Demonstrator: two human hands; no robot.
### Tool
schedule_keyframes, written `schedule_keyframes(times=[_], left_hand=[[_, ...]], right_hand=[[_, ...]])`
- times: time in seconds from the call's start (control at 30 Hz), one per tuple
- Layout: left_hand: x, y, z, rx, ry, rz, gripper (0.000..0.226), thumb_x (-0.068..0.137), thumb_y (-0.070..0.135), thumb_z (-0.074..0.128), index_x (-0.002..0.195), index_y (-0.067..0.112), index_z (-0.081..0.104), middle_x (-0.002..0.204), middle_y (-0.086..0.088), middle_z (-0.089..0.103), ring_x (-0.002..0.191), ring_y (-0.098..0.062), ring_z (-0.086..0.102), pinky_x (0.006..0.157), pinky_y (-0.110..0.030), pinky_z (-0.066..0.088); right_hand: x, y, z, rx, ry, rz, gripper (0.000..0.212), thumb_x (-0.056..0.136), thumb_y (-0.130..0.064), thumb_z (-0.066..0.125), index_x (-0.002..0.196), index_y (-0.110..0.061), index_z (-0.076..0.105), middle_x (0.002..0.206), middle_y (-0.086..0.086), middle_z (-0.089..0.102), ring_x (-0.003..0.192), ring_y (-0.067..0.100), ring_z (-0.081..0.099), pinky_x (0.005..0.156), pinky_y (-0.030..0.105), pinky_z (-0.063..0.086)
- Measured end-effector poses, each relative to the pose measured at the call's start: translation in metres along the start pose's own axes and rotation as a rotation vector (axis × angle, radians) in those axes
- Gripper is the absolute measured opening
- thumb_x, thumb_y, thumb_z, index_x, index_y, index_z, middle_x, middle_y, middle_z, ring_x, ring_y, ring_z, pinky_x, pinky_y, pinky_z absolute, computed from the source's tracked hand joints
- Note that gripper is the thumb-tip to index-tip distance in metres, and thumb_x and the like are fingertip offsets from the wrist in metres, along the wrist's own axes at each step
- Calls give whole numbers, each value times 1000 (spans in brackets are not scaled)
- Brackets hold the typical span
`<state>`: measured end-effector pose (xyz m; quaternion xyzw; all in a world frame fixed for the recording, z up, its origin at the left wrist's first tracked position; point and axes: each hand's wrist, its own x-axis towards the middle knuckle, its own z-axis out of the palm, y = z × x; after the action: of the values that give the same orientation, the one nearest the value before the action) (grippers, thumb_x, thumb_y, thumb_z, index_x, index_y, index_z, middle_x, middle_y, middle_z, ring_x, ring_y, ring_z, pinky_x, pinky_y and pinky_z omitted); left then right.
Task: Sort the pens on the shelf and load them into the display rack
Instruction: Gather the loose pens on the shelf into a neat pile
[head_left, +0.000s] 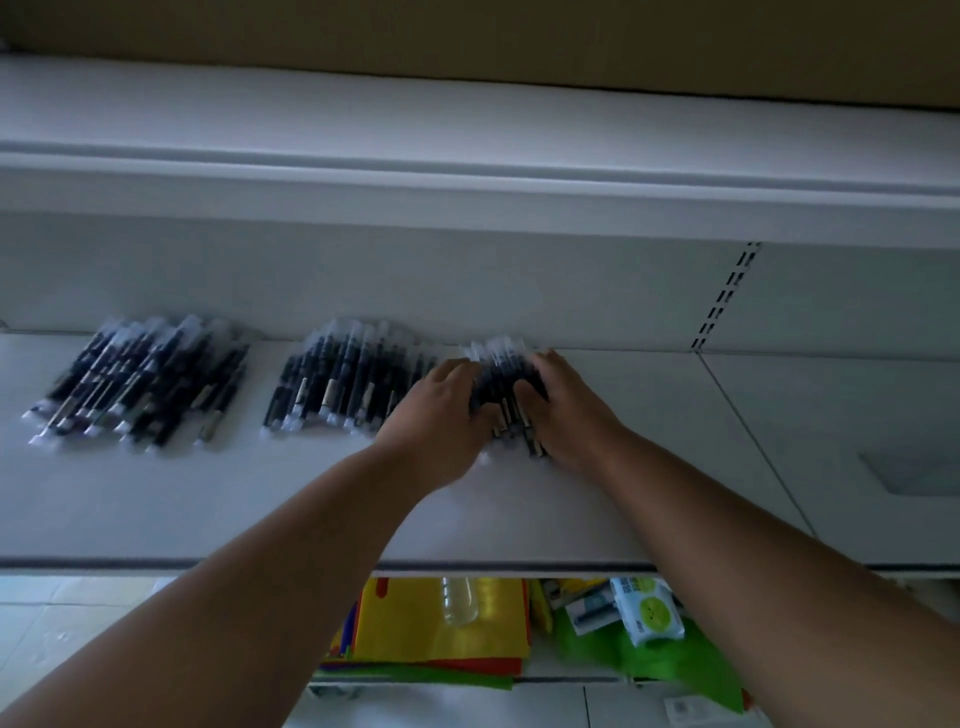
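Evidently sorting: from the head view, dark pens with clear caps lie in three batches on the white metal shelf (597, 499), likely kept apart by type.
Left batch (140, 382): fanned flat, well apart from the hands.
Middle batch (343, 379): just beside the left hand.
Right bundle (506, 387): squeezed between both hands, probably to square it up.
Left hand (441, 415): fingers curled around the bundle's left side.
Right hand (566, 410): fingers curled around its right side.
Display rack: not in view.
Lower shelf: yellow and green sheets (441, 631), a clear bottle (460, 600).
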<state>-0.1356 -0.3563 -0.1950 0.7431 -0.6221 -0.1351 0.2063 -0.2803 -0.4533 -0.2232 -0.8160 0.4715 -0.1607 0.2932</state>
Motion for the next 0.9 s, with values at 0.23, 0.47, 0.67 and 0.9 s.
schedule_keyframes(times=[0.23,0.47,0.67,0.9], left_hand=[[-9,-52,-20,237,99,91,59,99,43,45,150,17,33,156,-1,33,145,-22,26,119,-34,16],[-10,-78,-19,203,65,135,57,98,42,45,148,17,38,154,-1,36,144,-23,26,118,-35,19],[-11,-109,-38,173,164,34,59,98,48,41,149,19,36,158,-3,30,148,-26,20,121,-40,16],[-1,-133,-40,139,20,-274,76,95,68,26,157,28,9,165,-12,8,152,-32,2,121,-47,12]], right_hand=[[1,-28,20,-24,55,29,49,102,-33,42,148,-17,37,153,7,35,143,21,30,114,32,28],[9,-53,40,-59,67,105,57,99,-46,40,146,-15,37,153,8,33,142,24,32,115,40,30],[8,-49,41,-92,42,84,67,99,-55,36,154,-18,24,161,6,19,149,22,16,120,42,21],[14,-60,49,-158,17,113,65,103,-46,36,157,-16,12,165,8,0,152,20,-4,122,37,6]])
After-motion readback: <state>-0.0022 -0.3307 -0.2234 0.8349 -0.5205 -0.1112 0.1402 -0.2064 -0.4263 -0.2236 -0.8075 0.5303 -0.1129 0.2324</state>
